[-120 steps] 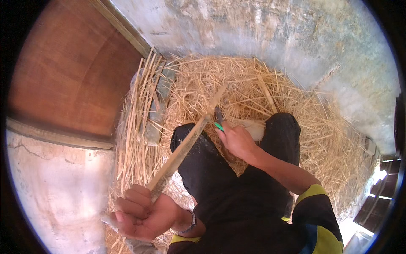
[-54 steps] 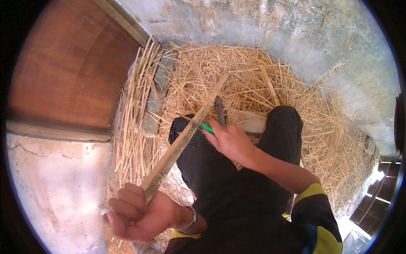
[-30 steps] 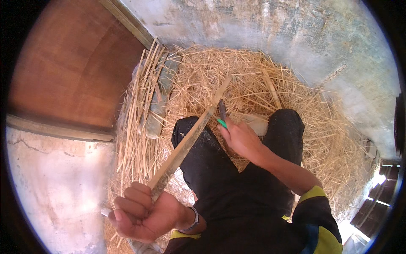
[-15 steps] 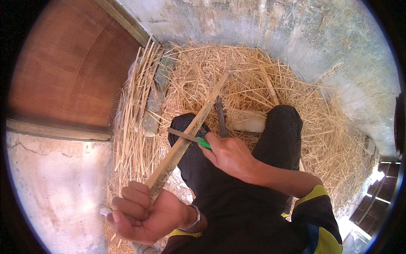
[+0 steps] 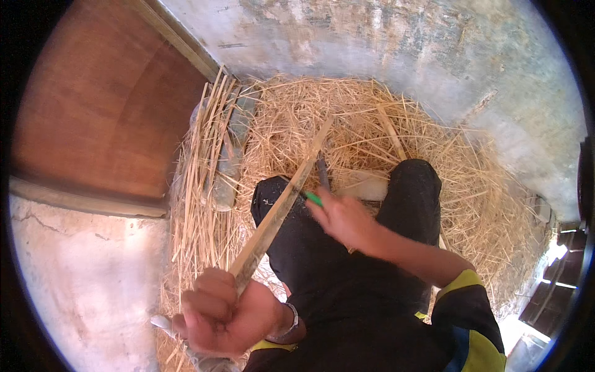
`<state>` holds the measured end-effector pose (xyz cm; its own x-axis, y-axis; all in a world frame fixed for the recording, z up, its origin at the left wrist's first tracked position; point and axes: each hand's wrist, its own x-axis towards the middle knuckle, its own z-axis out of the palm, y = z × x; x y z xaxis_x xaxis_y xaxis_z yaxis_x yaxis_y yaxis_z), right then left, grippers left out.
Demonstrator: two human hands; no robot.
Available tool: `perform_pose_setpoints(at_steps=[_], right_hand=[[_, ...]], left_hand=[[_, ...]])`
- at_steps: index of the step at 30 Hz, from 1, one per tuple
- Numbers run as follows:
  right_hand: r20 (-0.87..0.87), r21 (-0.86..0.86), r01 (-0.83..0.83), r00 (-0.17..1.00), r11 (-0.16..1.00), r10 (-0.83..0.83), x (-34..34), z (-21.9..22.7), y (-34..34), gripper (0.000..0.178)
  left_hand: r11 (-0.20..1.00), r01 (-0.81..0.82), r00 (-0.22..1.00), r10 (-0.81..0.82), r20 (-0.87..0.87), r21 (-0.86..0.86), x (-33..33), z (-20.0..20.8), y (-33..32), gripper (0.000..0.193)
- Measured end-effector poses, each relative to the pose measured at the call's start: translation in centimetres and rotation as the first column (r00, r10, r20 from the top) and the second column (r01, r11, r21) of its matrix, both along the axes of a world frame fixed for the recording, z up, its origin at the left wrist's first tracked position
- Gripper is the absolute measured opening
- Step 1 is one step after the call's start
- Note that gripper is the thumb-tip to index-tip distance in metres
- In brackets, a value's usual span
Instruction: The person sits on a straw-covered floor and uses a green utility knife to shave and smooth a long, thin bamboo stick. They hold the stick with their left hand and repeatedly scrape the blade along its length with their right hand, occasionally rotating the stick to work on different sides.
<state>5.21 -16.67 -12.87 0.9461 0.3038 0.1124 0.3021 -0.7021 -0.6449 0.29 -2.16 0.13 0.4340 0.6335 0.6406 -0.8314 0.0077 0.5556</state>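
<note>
My left hand [image 5: 232, 313] is closed round the lower end of a long split bamboo strip [image 5: 273, 220], pale on its flat face and mottled dark along one side. The strip slants up and away across my left knee. My right hand [image 5: 347, 220] grips a knife by its green handle [image 5: 313, 198], close to the strip's right side. Little of the knife's blade can be made out; motion blurs that hand. Beyond my right hand a dark flat bar [image 5: 322, 174] lies between my knees.
Loose shavings and straw-like strips [image 5: 359, 111] cover the floor ahead and to the right. A bundle of thin strips [image 5: 197, 180] lies at left, beside a brown wooden panel [image 5: 105, 111]. A stained wall [image 5: 384, 43] rises behind. A thicker stick [image 5: 392, 132] rests on the pile.
My right hand has drawn the knife rightward and slightly down, so its blade no longer lies across the strip. The left hand and strip have shifted slightly right.
</note>
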Motion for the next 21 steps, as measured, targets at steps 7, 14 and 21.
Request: perform_pose_setpoints(at_steps=[7, 14, 21], right_hand=[[0.023, 0.113, -0.007, 1.000, 0.994, 0.005, -1.2, 1.4, 1.0, 0.032], [0.022, 0.054, 0.023, 0.999, 0.998, -0.024, -0.4, 0.7, 0.6, 0.032], [-0.103, 0.064, 0.081, 0.992, 0.995, -0.074, -0.2, 0.2, -0.2, 0.030]], left_hand=[[0.998, -0.059, 0.998, 0.059, -0.011, -0.003, 0.0, 0.1, 0.4, 0.034], [0.997, -0.079, 0.997, 0.080, 0.018, -0.017, 0.0, -0.2, 0.4, 0.034], [0.997, -0.060, 0.998, 0.061, 0.011, -0.056, -0.1, 0.1, -0.4, 0.034]])
